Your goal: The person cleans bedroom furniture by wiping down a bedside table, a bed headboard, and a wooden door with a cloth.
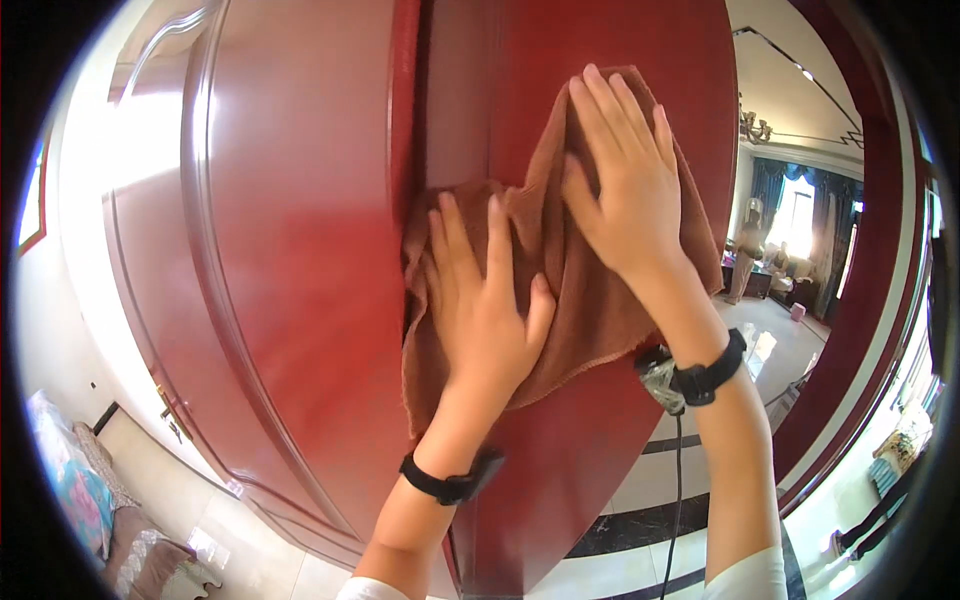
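Observation:
A brown cloth (pixel 590 310) lies spread against a glossy red wooden panel (pixel 620 40), its folds running between my two hands. My left hand (pixel 485 315) presses flat on the cloth's left part, fingers spread and pointing up, close to the vertical groove in the wood. Higher and to the right, my right hand (pixel 632 190) lies flat near the cloth's top corner, fingers stretched out and thumb apart. Neither hand grips the cloth. Each wrist wears a black strap; a small device with a cable (pixel 679 490) hangs by the right one.
To the left stands a large red door (pixel 290 240) with a brass handle (pixel 172 415). A sofa or bed with patterned covers (pixel 130 530) sits at the lower left. On the right, an opening shows a room with dark curtains (pixel 768 185) and a standing person (pixel 745 250).

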`<state>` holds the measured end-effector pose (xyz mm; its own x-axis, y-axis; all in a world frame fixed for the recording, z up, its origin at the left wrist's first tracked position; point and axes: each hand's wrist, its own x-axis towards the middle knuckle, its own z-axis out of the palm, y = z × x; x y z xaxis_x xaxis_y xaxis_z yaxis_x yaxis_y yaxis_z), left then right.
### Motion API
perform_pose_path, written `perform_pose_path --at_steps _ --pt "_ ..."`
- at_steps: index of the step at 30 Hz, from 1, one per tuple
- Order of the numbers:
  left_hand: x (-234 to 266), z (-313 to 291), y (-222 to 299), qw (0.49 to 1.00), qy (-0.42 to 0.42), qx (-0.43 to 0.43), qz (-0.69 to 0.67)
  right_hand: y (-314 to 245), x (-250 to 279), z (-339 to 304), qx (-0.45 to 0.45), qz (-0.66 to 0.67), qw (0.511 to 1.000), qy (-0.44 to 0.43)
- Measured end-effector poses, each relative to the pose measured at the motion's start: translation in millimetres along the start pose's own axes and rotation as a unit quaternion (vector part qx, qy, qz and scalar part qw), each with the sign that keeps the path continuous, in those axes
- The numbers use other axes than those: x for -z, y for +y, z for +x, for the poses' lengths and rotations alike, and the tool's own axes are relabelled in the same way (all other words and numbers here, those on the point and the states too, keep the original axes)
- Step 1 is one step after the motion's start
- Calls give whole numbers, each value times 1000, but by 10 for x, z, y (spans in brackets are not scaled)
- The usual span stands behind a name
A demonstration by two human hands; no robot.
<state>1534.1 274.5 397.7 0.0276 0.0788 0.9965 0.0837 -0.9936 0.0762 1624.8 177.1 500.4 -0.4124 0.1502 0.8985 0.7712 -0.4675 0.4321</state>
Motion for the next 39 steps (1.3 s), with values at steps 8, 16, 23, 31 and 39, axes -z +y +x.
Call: perform_pose_path --at_steps 8,16,23,31,39 --pt "-30 -531 -37 994 -74 5 81 -383 194 -865 11 39 979 -199" --pt "-42 -26 84 989 -30 -74 122 184 299 -655 -32 -30 994 -102" --pt "-193 168 226 979 29 -110 171 386 368 -717 -187 2 982 1" --pt "-396 -1042 374 966 -160 -175 101 -36 394 -1921 -140 -5 987 -76" --pt "-276 -397 327 985 -69 -137 75 261 562 -1408 -147 -8 983 -109"
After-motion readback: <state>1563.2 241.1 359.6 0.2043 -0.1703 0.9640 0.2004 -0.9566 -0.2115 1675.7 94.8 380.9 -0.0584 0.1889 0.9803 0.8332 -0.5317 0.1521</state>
